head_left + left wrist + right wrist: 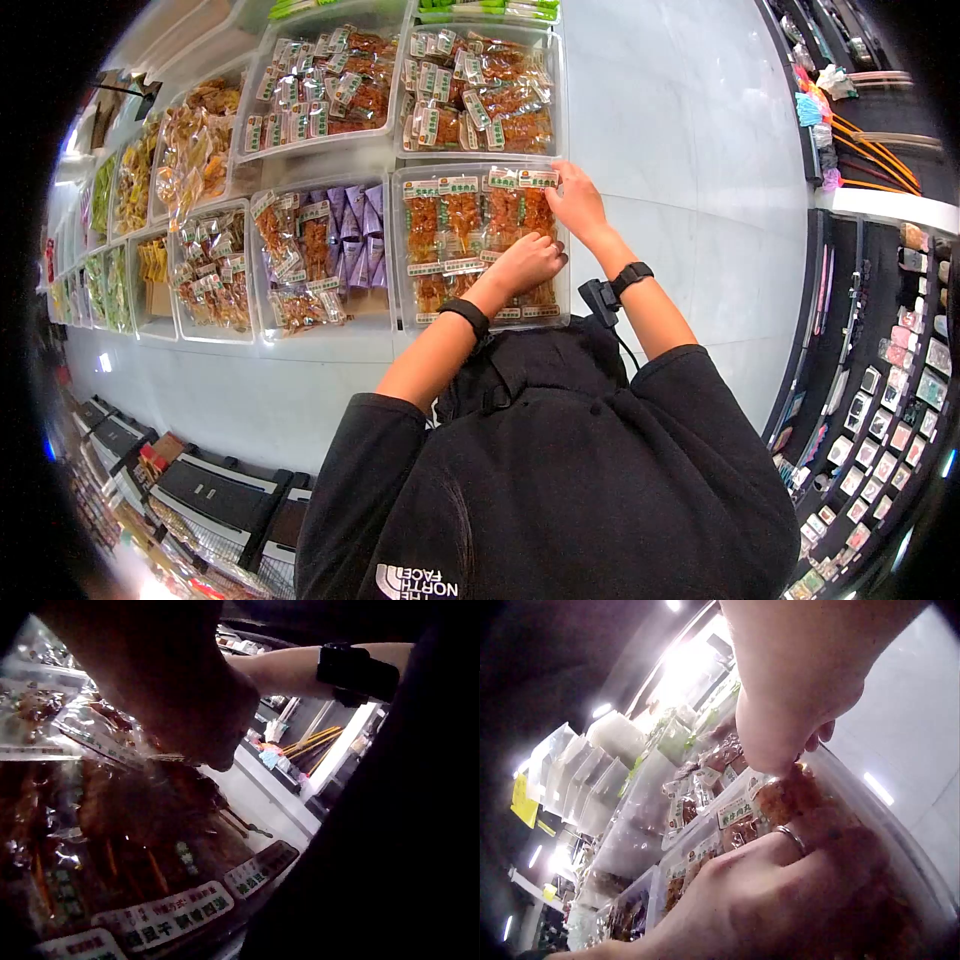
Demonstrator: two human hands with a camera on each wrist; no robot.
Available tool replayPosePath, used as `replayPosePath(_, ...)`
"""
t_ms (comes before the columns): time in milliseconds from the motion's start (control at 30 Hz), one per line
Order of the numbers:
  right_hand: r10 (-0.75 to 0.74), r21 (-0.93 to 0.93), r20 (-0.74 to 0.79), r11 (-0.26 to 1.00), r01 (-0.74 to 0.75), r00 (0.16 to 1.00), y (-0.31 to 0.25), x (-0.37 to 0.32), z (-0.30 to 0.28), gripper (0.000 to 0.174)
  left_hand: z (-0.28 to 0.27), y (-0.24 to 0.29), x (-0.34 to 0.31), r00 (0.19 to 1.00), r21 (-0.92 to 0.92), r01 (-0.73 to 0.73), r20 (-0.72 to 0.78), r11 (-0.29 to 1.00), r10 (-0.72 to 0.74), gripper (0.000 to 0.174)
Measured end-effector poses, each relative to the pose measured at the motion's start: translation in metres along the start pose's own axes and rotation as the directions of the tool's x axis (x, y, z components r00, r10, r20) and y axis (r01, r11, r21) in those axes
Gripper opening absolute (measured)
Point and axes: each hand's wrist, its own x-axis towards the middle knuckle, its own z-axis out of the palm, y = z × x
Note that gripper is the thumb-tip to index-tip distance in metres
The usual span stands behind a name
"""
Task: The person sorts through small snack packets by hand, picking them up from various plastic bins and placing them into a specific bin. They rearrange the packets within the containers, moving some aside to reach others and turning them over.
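Note:
A clear plastic bin in front of me holds rows of vacuum-packed skewers with white and green labels. At its far right corner my right hand pinches the edge of a skewer packet, fingers curled. Nearer to me, my left hand lies across the packets at that packet's lower end, back of the hand up, fingertips hidden. The right wrist view shows a ring on the left hand, below the right hand. Labelled packets lie under the left hand in the left wrist view.
More bins of skewer packets stand beyond, and one at left holds purple packets. Bins of other foods continue leftward. Pale floor lies right of the bins, before racks of small goods. Black-topped cases stand lower left.

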Motion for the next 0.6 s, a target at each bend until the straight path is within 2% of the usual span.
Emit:
replayPosePath(67, -0.017, -0.038, -0.01, 0.999, 0.016, 1.0, -0.005, -0.003, -0.002, 0.035, -0.004, -0.007, -0.004, 0.976, -0.182, -0.062, -0.215, 0.981, 0.021, 0.015)
replayPosePath(100, -0.036, -0.077, -0.021, 0.996, 0.034, 0.999, -0.008, -0.003, -0.002, 0.035, -0.01, -0.01, -0.009, 0.977, -0.183, -0.058, -0.212, 0.981, 0.019, 0.015)
replayPosePath(133, -0.035, -0.074, -0.02, 0.997, 0.033, 0.999, -0.011, -0.004, -0.002, 0.035, -0.02, -0.014, -0.014, 0.935, -0.244, 0.102, -0.307, 0.964, -0.177, 0.016)
replayPosePath(167, -0.054, -0.1, -0.061, 0.994, 0.048, 0.997, -0.013, -0.005, -0.002, 0.034, -0.03, -0.018, -0.02, 0.848, -0.32, 0.249, -0.383, 0.914, -0.365, 0.017)
replayPosePath(233, -0.071, -0.123, -0.098, 0.991, 0.059, 0.993, -0.016, -0.006, -0.002, 0.033, -0.04, -0.026, -0.031, 0.644, -0.377, 0.546, -0.382, 0.748, -0.662, 0.016)
replayPosePath(267, -0.108, -0.148, -0.104, 0.985, 0.092, 0.989, -0.017, -0.006, -0.002, 0.033, -0.038, -0.033, -0.038, 0.556, -0.415, 0.647, -0.318, 0.64, -0.768, 0.015)
replayPosePath(300, -0.15, -0.174, -0.108, 0.976, 0.13, 0.983, -0.019, -0.005, -0.001, 0.033, -0.038, -0.038, -0.043, 0.55, -0.413, 0.653, -0.318, 0.635, -0.772, 0.015)
replayPosePath(333, -0.155, -0.17, -0.104, 0.976, 0.136, 0.982, -0.022, -0.005, 0.0, 0.033, -0.038, -0.042, -0.046, 0.516, -0.461, 0.673, -0.268, 0.579, -0.814, 0.017)
replayPosePath(367, -0.215, -0.159, -0.086, 0.967, 0.199, 0.973, -0.024, -0.005, 0.002, 0.034, -0.037, -0.046, -0.048, 0.482, -0.506, 0.689, -0.215, 0.519, -0.849, 0.019)
replayPosePath(400, -0.272, -0.147, -0.07, 0.954, 0.26, 0.96, -0.027, -0.006, 0.002, 0.035, -0.036, -0.049, -0.046, 0.475, -0.532, 0.673, -0.221, 0.514, -0.852, 0.022)
replayPosePath(433, -0.274, -0.148, -0.068, 0.954, 0.262, 0.959, -0.03, -0.008, 0.003, 0.035, -0.034, -0.051, -0.042, 0.472, -0.533, 0.674, -0.221, 0.511, -0.853, 0.022)
replayPosePath(500, -0.295, -0.196, -0.029, 0.938, 0.284, 0.955, -0.037, -0.01, 0.005, 0.04, -0.033, -0.054, -0.035, 0.413, -0.593, 0.685, -0.161, 0.422, -0.896, 0.024)
replayPosePath(533, -0.273, -0.206, -0.012, 0.942, 0.265, 0.962, -0.037, -0.011, 0.008, 0.042, -0.032, -0.056, -0.032, 0.415, -0.596, 0.683, -0.159, 0.423, -0.896, 0.024)
replayPosePath(600, -0.256, -0.207, -0.02, 0.947, 0.246, 0.967, -0.037, -0.013, 0.011, 0.042, -0.031, -0.059, -0.028, 0.373, -0.629, 0.707, -0.056, 0.323, -0.926, 0.026)
